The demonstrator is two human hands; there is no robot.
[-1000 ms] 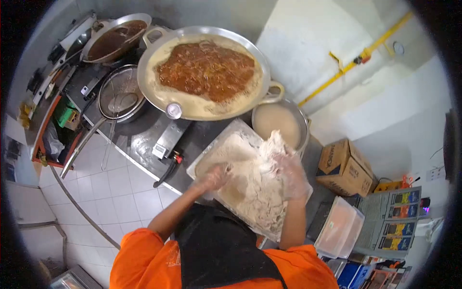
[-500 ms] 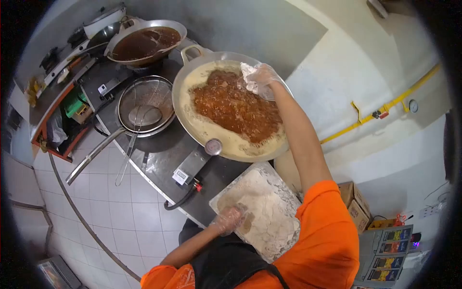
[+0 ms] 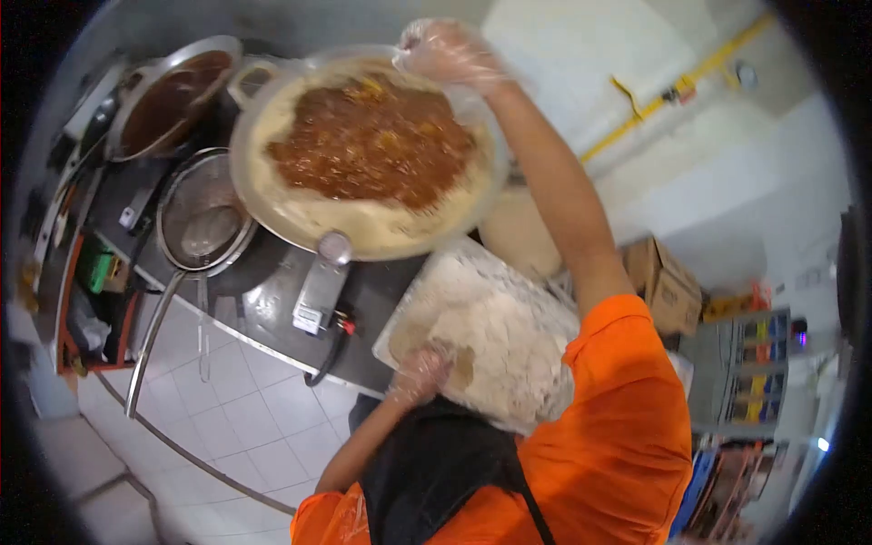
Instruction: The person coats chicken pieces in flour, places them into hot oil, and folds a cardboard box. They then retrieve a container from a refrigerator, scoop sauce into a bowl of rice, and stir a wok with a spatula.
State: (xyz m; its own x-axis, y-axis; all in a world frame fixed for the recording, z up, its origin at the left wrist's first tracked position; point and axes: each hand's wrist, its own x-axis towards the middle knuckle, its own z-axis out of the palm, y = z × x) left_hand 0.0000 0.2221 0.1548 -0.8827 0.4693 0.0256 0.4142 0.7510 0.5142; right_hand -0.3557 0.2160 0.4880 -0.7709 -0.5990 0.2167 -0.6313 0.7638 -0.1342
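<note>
My right hand (image 3: pixel 450 53), in a clear plastic glove, is over the far rim of a big wok (image 3: pixel 363 243). Motion blurs its curled fingers, and no piece of food shows in them. Brown, bubbling oil (image 3: pixel 363 141) with pale foam around it fills the wok, and pieces lie under the bubbles. Low in front of me, my gloved left hand (image 3: pixel 425 372) rests at the near left side of a tray (image 3: pixel 391 327) of pale flour (image 3: pixel 509 341). Its fingers are loosely bent, reaching over the flour, with nothing visible in them.
A wire strainer (image 3: pixel 204 213) with a long handle lies over a bowl left of the wok. Farther left stands a second wok (image 3: pixel 173 100) with dark oil. A dial thermometer (image 3: pixel 334 247) sits at the near rim. A yellow gas pipe (image 3: pixel 636 109) runs along the wall.
My right hand has moved across to the wok's far rim, and the white floured piece it held no longer shows. My left hand stays at the tray. The camera view has turned.
</note>
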